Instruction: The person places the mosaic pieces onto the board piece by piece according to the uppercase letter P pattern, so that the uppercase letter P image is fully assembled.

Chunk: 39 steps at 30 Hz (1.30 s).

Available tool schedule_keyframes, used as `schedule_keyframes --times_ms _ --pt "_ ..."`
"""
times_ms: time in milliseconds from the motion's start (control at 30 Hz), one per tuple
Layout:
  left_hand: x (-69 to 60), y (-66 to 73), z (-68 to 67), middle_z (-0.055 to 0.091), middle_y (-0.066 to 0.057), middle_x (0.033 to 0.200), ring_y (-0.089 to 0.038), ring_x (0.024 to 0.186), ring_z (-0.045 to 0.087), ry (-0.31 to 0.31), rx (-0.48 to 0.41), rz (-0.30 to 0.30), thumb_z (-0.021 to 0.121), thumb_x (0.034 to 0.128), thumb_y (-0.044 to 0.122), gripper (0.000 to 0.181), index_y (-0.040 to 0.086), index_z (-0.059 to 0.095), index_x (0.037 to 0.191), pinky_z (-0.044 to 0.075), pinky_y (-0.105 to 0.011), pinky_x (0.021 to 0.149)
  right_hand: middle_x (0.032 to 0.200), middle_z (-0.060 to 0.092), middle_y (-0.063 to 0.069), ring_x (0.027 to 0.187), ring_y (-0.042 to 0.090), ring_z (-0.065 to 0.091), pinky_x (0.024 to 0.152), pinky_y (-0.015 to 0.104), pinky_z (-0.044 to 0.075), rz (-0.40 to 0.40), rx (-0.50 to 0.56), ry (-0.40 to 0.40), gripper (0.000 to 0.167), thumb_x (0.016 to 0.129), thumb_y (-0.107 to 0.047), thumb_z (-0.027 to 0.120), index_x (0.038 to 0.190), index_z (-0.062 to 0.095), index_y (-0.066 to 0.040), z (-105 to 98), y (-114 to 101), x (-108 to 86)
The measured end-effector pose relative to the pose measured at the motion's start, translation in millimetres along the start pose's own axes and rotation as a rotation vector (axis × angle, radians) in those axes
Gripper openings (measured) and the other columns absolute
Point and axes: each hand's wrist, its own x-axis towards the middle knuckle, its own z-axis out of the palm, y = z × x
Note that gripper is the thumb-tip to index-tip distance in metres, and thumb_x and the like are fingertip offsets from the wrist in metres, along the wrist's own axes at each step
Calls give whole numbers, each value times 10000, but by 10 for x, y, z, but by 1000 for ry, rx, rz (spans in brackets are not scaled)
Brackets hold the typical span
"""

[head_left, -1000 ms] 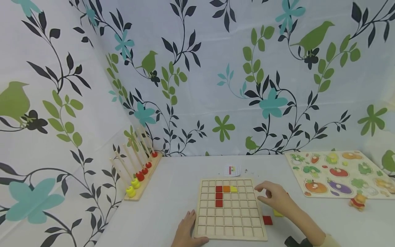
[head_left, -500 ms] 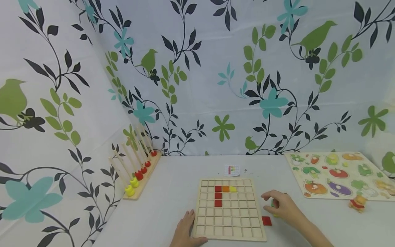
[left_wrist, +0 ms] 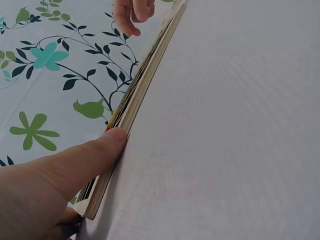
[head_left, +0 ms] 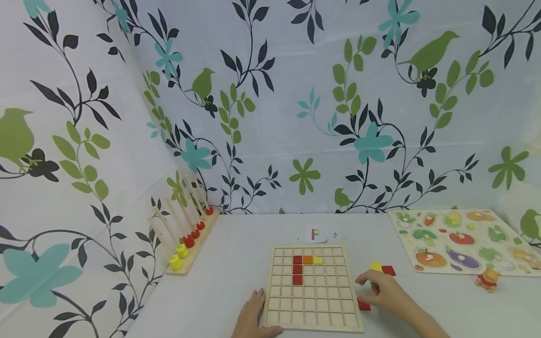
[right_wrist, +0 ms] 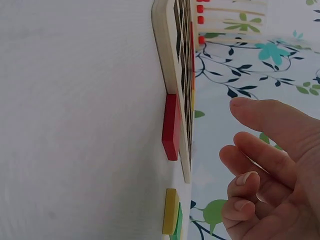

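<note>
The wooden grid board (head_left: 314, 306) lies flat; red tiles (head_left: 297, 269) form a short column in it, with an orange tile (head_left: 307, 259) and a yellow tile (head_left: 318, 260) beside the top one. My left hand (head_left: 252, 315) rests at its near left corner, thumb (left_wrist: 112, 140) against the edge. At the right side, my right hand (head_left: 387, 292) hovers, empty, over a loose red tile (head_left: 364, 305), thumb and index finger apart. In the right wrist view, a yellow tile (right_wrist: 170, 211) and a green tile (right_wrist: 178, 222) lie beyond that red tile (right_wrist: 170, 127).
Beyond my right hand lie another yellow tile (head_left: 376, 266) and red tile (head_left: 388, 270). A small pattern card (head_left: 317, 234) is behind the board. A peg rack (head_left: 197, 245) stands left; a vegetable puzzle (head_left: 431, 257) and a bear figure (head_left: 488, 280) are right.
My right hand has come down from beside the board's upper right to its lower right, uncovering the far yellow and red tiles. My left hand has stayed at the corner.
</note>
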Motion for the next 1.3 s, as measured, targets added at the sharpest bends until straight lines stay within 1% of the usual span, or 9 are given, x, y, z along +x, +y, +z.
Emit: schedule_keyframes --times_ms 67,267,400,467,567,667,867,1067,1300 --pt "2 -7 3 283 -252 1378 -443 1265 169 2 6 4 686 687 538 979 -90 306 1335 142 -627 983 824 551 -23 536 50 385 437 194 379 4 6 -12 264 736 -173 737 944 621 -58 10 25 -5" --pt "9 -3 9 287 -256 1375 -444 1264 170 1 4 13 683 695 533 975 -91 299 1337 141 -629 983 856 571 -15 542 51 395 456 198 393 -30 0 -41 270 718 -166 750 925 614 -61 17 95 -29" --pt "13 -5 12 288 -255 1374 -443 1265 169 4 6 14 682 695 535 975 -92 299 1337 134 -620 991 860 570 -31 565 68 412 479 197 399 -7 -23 -56 257 717 -168 748 920 617 -80 7 121 -26" --pt "16 -11 14 289 -252 1375 -440 1266 171 5 15 16 682 696 534 972 -89 301 1337 138 -614 994 856 573 -42 574 74 420 490 197 404 -12 -30 -65 253 710 -171 753 909 620 -89 2 136 -27" --pt "19 -17 12 290 -250 1375 -439 1266 173 3 25 17 678 695 541 975 -87 302 1338 142 -607 997 833 567 -67 589 69 421 500 202 405 -36 -34 -95 252 704 -195 759 893 621 -99 -2 156 -31" --pt "18 -13 4 292 -252 1373 -441 1264 176 5 23 17 681 690 543 978 -90 306 1335 144 -608 996 818 558 -96 617 58 424 520 208 406 -36 -30 -137 250 700 -210 762 884 622 -112 -9 166 -33" --pt "16 -1 -6 293 -254 1372 -441 1262 181 11 24 18 687 688 534 975 -95 310 1331 146 -607 996 791 540 -103 643 59 427 525 220 403 -14 -8 -200 226 691 -156 757 867 619 -124 -22 169 -41" --pt "3 12 -4 287 -255 1375 -444 1264 170 11 22 14 690 689 528 976 -96 304 1333 135 -607 998 775 528 -105 623 52 415 505 216 390 -33 -12 -215 230 674 -108 758 858 619 -114 -26 181 -45" --pt "-20 36 -30 286 -277 1364 -464 1253 171 8 15 40 703 703 486 955 -112 297 1327 133 -627 985 772 536 -100 659 67 430 549 230 419 -4 -28 -224 205 682 -105 753 842 625 -112 -33 203 -43"
